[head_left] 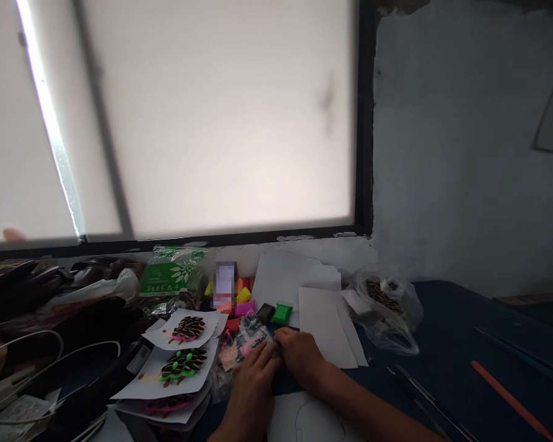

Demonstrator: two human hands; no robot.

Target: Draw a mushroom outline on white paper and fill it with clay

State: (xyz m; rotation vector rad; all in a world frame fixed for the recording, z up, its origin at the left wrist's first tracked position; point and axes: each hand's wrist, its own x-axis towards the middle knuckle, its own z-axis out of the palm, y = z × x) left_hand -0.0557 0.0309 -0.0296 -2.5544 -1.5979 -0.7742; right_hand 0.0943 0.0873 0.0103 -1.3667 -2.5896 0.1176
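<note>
Side by side, both hands meet at a small clear plastic bag with pink and peach pieces inside. My left hand lies over the bag's near right part, fingers bent and closed on it. My right hand is curled at the bag's right edge, its fingertips pinched together; what lies between them is mostly hidden. Just beyond are a black packet and a green packet. A white sheet with a pencil outline lies below my wrists.
Sheets with seed-covered clay hedgehog shapes are stacked at left. Behind them stands a green seed bag. White papers and a clear bag of seeds lie right, tweezers and an orange stick farther right. Cables clutter the left.
</note>
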